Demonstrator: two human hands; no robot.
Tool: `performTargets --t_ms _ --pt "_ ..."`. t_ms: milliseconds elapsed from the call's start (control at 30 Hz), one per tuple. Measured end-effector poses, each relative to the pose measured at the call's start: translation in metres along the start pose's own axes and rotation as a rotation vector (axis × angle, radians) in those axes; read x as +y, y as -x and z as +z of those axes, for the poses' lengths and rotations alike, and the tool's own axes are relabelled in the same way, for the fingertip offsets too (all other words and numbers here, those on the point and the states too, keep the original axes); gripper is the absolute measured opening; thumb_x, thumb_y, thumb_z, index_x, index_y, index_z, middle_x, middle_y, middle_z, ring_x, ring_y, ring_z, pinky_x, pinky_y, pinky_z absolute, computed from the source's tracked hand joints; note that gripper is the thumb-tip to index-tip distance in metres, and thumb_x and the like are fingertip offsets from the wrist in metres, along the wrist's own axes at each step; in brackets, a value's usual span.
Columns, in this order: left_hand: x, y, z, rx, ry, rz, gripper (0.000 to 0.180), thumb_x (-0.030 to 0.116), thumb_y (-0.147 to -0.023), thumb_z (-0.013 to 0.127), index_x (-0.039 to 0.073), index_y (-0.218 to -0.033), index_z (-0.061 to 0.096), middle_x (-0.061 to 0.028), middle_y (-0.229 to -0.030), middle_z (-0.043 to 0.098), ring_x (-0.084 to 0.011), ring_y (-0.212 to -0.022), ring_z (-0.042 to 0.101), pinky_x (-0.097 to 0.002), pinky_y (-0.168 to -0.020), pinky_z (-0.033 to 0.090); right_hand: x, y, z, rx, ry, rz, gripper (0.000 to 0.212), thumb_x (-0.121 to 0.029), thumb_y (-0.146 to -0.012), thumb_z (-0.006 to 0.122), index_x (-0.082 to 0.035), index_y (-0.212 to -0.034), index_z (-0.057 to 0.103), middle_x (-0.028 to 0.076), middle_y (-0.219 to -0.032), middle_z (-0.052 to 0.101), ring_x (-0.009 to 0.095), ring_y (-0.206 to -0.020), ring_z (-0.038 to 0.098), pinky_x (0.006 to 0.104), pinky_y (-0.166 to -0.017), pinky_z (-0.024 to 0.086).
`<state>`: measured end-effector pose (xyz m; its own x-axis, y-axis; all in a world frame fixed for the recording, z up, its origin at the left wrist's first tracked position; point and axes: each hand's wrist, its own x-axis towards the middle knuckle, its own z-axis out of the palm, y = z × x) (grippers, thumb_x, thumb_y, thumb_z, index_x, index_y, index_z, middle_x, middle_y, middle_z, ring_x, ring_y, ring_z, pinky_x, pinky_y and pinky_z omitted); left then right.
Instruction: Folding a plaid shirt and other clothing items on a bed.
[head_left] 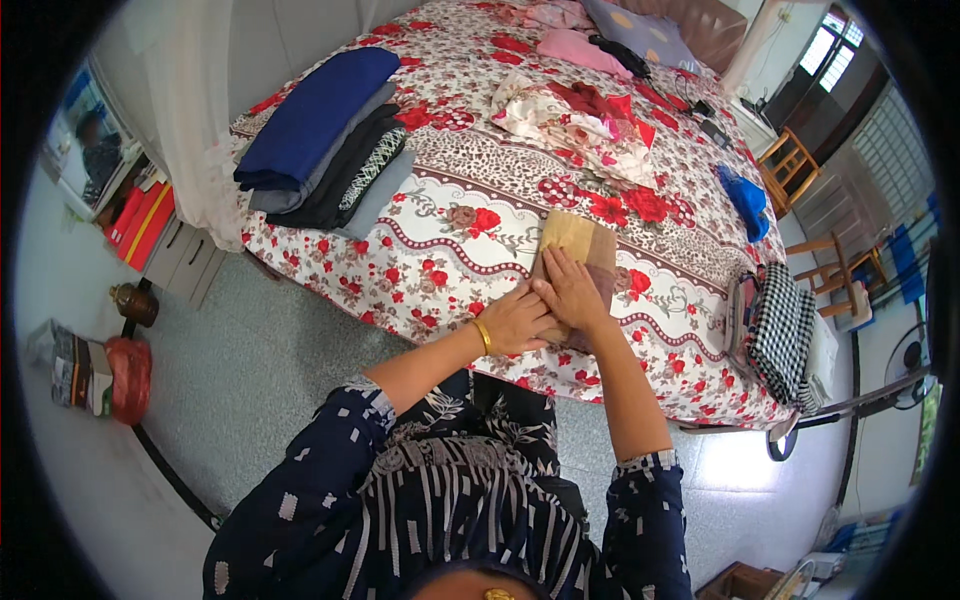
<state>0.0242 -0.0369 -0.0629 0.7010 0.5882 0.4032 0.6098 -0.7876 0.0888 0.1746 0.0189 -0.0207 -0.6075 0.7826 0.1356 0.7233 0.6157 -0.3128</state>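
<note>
- Left hand [515, 320] lies flat, grip spread, on the near end of the folded tan cloth [578, 250]
- Right hand [572, 290] presses flat on the same cloth, fingers spread, touching the left hand
- The cloth lies on the floral bed [450, 240] near its front edge
- Stack of folded dark clothes [325, 140] at 10 o'clock, well apart
- Checked bag [782, 330] at 3 o'clock

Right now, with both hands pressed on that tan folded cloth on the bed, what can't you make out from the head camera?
- Tan folded cloth: its near end is covered by the left hand and right hand.
- Palms and fingertips: turned down against the cloth, so the contact is unseen.
- Stack of dark folded clothes: lower layers show only their edges, the blue top piece hides them.
- Checked bag: contents hidden, warped near the rim.
</note>
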Motion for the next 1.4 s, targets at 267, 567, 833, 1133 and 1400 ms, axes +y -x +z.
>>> performTargets --t_ms 267,567,833,1133,1400 --pt "0.005 -0.006 -0.008 0.061 0.009 -0.045 0.065 0.037 -0.064 0.065 0.007 -0.118 0.047 -0.0129 -0.124 0.042 -0.026 -0.119 0.035 -0.043 -0.1 0.024 0.028 -0.047 0.012 0.007 0.068 0.13 0.068 -0.051 -0.086 0.032 -0.001 -0.132 0.027 0.014 -0.138 0.026 0.028 -0.129 0.021 0.0437 -0.103 0.02" --pt "0.004 -0.008 -0.007 0.031 -0.058 0.014 0.064 0.042 -0.063 0.064 0.02 -0.121 0.047 -0.0138 -0.129 0.038 -0.0267 -0.12 0.034 -0.0423 -0.097 0.028 0.064 -0.092 0.016 0.057 0.145 0.243 0.068 -0.055 -0.086 0.026 -0.007 -0.133 0.027 0.012 -0.139 0.025 0.025 -0.13 0.02 0.0444 -0.104 0.016" --pt "0.002 -0.004 0.0 0.132 -0.046 -0.019 0.066 0.038 -0.062 0.065 0.011 -0.12 0.046 -0.0124 -0.128 0.04 -0.0262 -0.118 0.037 -0.0426 -0.096 0.029 0.051 -0.063 -0.003 0.165 0.159 0.063 0.062 -0.047 -0.087 0.032 -0.004 -0.133 0.026 0.014 -0.139 0.023 0.027 -0.13 0.019 0.0422 -0.105 0.016" --pt "0.002 0.0 -0.004 0.141 -0.03 -0.004 0.07 0.034 -0.062 0.067 0.014 -0.124 0.041 -0.0118 -0.131 0.037 -0.026 -0.12 0.036 -0.0428 -0.098 0.028 -0.001 0.11 -0.02 0.105 0.178 0.017 0.061 -0.029 -0.081 0.048 -0.003 -0.132 0.026 0.014 -0.137 0.027 0.029 -0.128 0.023 0.0438 -0.104 0.016" --pt "0.003 0.01 -0.036 0.164 0.206 0.012 0.05 0.029 -0.073 0.053 0.007 -0.117 0.05 -0.0138 -0.124 0.045 -0.0271 -0.121 0.036 -0.0483 -0.1 0.021 0.016 0.147 -0.04 0.374 -0.08 0.178 0.024 -0.009 -0.079 0.052 0.0 -0.101 0.055 0.017 -0.111 0.051 0.033 -0.107 0.046 0.0396 -0.091 0.037"
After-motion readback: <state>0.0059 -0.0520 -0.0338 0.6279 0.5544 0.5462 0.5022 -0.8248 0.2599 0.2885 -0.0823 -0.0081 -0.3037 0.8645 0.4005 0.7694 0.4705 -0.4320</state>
